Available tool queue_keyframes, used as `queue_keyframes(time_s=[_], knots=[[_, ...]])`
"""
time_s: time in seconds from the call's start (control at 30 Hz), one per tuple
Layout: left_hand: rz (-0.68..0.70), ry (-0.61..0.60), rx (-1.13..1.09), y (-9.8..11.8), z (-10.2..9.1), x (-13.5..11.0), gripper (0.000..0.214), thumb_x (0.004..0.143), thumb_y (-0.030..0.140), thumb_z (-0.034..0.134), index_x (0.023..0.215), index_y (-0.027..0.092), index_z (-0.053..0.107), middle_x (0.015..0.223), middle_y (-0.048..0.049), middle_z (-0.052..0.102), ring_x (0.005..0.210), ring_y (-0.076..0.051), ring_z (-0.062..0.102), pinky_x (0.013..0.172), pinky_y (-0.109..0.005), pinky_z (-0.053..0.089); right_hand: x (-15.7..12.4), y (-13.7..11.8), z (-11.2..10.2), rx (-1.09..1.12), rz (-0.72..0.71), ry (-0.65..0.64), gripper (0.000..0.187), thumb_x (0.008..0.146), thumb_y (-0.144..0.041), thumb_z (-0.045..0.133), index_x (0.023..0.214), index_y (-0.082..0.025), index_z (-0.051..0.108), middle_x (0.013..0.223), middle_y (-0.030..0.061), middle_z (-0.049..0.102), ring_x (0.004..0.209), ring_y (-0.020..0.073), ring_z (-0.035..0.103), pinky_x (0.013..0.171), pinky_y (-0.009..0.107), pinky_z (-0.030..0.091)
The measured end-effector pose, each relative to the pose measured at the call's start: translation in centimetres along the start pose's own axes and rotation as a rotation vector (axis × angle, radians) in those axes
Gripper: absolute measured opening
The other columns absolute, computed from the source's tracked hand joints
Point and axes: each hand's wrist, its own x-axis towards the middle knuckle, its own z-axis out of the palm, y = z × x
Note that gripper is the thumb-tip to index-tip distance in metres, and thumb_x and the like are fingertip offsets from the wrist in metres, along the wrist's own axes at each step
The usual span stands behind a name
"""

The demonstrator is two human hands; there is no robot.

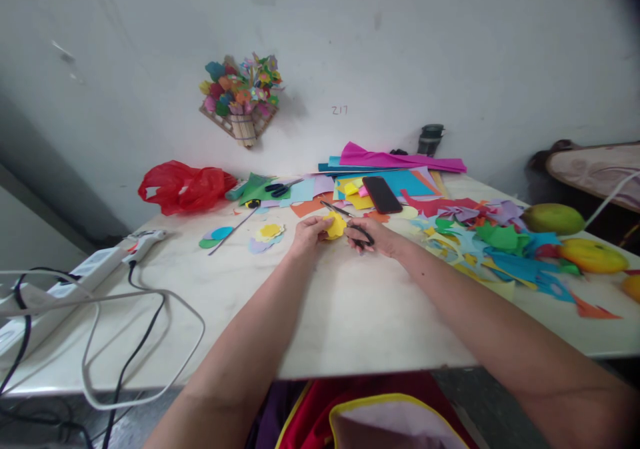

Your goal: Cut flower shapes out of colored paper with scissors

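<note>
Paper scraps [503, 237] and a wall-hung bouquet [243, 96] suggest a craft workspace.

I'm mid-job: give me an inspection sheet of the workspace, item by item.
Surface: pale table, bare nearest the person.
Job's things: yellow paper flower and scissors; whether the blades touch the paper is unclear.
Clutter: paper scraps and mangoes at right; phone on the far side; red plastic bag far left.
Hands: left hand pinches the flower; right hand grips the scissors.
Cables: white cable and black cable by the power strip, left, passing the near edge.
Surroundings: pale wall with a hanging flower bouquet.
</note>
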Motion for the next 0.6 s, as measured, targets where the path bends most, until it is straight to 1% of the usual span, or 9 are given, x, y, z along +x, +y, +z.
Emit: queue_keyframes(time_s=[0.23,0.47,0.6], knots=[[0.015,0.038,-0.030,-0.05,0.69,-0.39,0.034,0.050,0.029,0.089,0.059,0.014,0.060,0.053,0.0020,0.057,0.049,-0.009,0.054,0.050,-0.022,0.041,-0.11,-0.19,0.25,0.029,0.002,0.011,0.029,0.074,-0.035,0.075,0.076,-0.017,0.053,0.055,-0.0018,0.060,0.038,0.0071,0.052,0.026,0.014,0.026],[0.036,0.060,-0.033,-0.09,0.91,-0.45,0.033,0.053,0.027,0.087,0.055,0.015,0.057,0.051,0.0031,0.054,0.049,-0.008,0.052,0.051,-0.022,0.040,-0.18,-0.48,0.54,0.029,0.014,0.035,0.027,0.074,-0.031,0.076,0.077,-0.017,0.053,0.053,-0.0026,0.059,0.036,0.0073,0.052,0.026,0.014,0.026],[0.042,0.056,-0.035,-0.18,0.91,-0.41,0.034,0.052,0.029,0.087,0.055,0.015,0.056,0.051,0.0033,0.053,0.049,-0.008,0.051,0.050,-0.021,0.039,-0.06,-0.35,0.63,0.046,0.018,0.043,0.022,0.078,-0.031,0.070,0.079,-0.016,0.054,0.052,-0.0017,0.059,0.036,0.0078,0.052,0.026,0.014,0.027]])
